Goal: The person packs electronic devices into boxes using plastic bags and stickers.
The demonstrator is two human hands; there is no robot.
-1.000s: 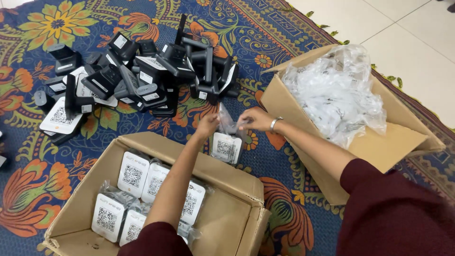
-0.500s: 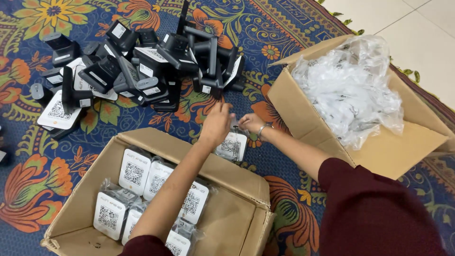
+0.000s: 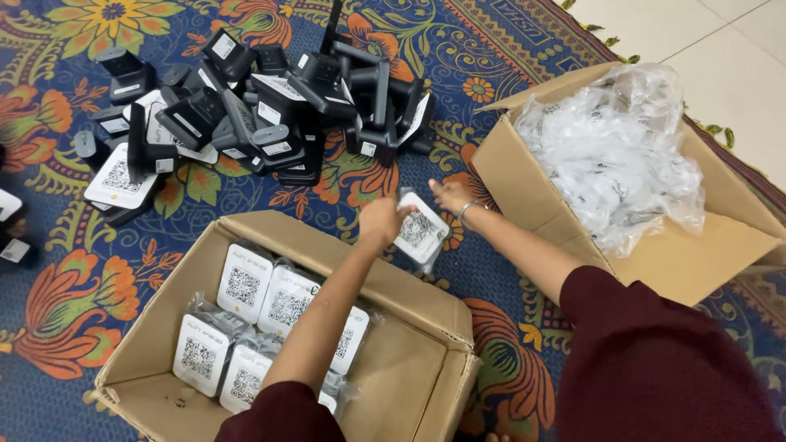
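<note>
Gripping one bagged white device point(image 3: 419, 232), left hand point(image 3: 381, 221) and right hand point(image 3: 449, 196) hide its edges.

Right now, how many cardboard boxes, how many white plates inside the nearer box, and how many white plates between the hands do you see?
Cardboard boxes: 2 (nearer box, box with plastic bags)
White plates in nearer box: 6, one mostly hidden
White plate between the hands: 1
Total: 9
</note>
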